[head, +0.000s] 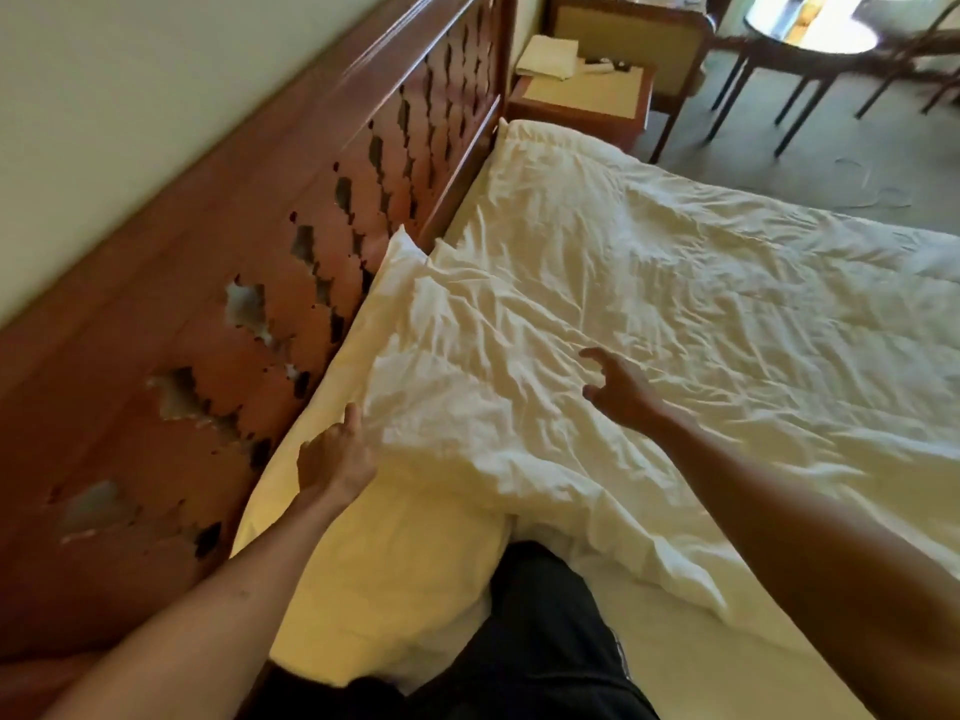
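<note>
A wrinkled white duvet [649, 283] covers the bed and lies over the pillows by the headboard. A cream pillow [395, 574] sticks out from under its near edge. My left hand [335, 457] lies with straight fingers against the duvet's edge, where it meets the pillow. My right hand [618, 389] hovers just over the duvet with its fingers spread and loosely bent, holding nothing. My knee in dark trousers [540, 631] rests on the bed's near edge.
A carved wooden headboard [311, 241] runs along the left against a pale wall. Beyond the bed stands a nightstand [587, 96] with a folded white towel [548, 57]. A chair [660, 49] and a round table [810, 28] stand on the carpet behind.
</note>
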Motion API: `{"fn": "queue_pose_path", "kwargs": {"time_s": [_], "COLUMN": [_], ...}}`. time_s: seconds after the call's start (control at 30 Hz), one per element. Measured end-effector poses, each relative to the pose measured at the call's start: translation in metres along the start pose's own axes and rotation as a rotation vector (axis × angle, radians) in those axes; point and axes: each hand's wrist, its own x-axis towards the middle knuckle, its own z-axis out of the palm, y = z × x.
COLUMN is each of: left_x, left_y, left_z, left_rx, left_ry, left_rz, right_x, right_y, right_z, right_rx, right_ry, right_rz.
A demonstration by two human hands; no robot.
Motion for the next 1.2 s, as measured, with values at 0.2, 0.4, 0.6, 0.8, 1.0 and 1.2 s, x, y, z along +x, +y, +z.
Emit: {"fn": "queue_pose_path", "kwargs": {"time_s": [0.2, 0.4, 0.6, 0.8, 1.0, 1.2], "left_x": [-0.023, -0.036, -0.049, -0.076, -0.077, -0.079], "left_y": [0.071, 0.148, 0.219, 0.301, 0.382, 0.338], "left_z": [-0.002, 0.012, 0.046, 0.104, 0.181, 0.298], "left_rx": [0.036, 0.19, 0.32, 0.187, 0.037, 0.15], "left_ry": [-0.13, -0.267, -0.435, -0.506, -0.53, -0.433], "left_rz": [0.32, 0.618, 0.778, 0.748, 0.631, 0.623], "right_x": [-0.107, -0.181, -0.223, -0.234, -0.204, -0.164], "right_y": [0.024, 0.07, 0.129, 0.215, 0.32, 0.42], "right_z": [-0.022, -0.035, -0.036, -0.019, 0.007, 0.092], "right_rx": [0.068, 0.094, 0.115, 0.118, 0.096, -0.094], "right_ry": [0.066, 0.101, 0.065, -0.054, -0.117, -0.032], "right_rz": [0.19, 0.393, 0.494, 0.471, 0.391, 0.292]}}
